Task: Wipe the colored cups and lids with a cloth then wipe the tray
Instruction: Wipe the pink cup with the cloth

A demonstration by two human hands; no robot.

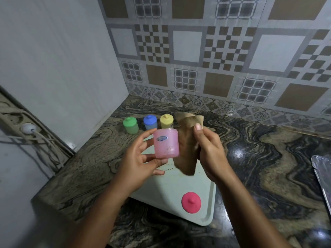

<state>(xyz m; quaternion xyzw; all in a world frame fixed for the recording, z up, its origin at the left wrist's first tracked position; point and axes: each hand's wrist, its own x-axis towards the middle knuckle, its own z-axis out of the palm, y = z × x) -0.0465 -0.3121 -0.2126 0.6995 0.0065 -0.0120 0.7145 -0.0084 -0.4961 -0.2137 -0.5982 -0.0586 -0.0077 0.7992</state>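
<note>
- My left hand grips the pink cup; my right hand pinches the cloth.
- Pale tray at the marbled counter front edge; tiled wall behind.

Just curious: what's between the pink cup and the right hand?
The brown cloth, gripped by the right hand beside the pink cup; head view.

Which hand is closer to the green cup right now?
Left. The left hand, holding the pink cup, is just in front of the green cup, slightly right; the right hand, gripping the cloth, is farther right, beyond the pink cup.
</note>
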